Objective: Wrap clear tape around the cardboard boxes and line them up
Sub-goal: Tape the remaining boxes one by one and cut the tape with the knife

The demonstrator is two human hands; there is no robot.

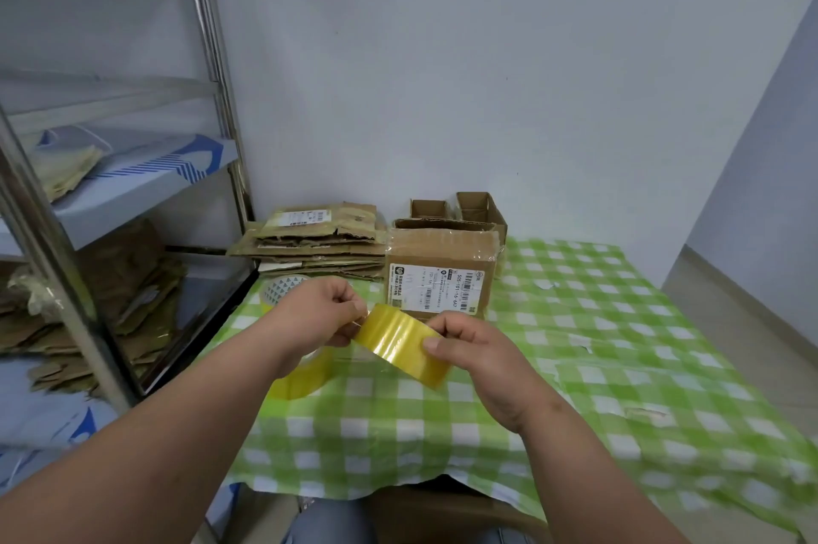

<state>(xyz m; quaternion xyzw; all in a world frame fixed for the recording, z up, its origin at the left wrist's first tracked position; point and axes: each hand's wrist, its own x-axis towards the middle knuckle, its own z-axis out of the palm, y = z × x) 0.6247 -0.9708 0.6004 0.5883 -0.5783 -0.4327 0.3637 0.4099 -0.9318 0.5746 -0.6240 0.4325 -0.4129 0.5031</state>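
Right hand [476, 348] grips yellowish clear tape roll [400, 344] above green-checked table [597, 322], left hand [329, 313] pinches its loose end, labelled brown cardboard box [440, 273] behind.

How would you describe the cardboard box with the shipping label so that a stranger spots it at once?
Start at the green checked tablecloth and follow it to the wall. There, right of the stack of flattened cardboard, stands the labelled box. Unlike the two small open boxes behind it, it has a white barcode label on its front.

tape roll [400, 345]: yellowish-clear, tilted, held above table | cardboard box [440, 273]: labelled, upright, just behind
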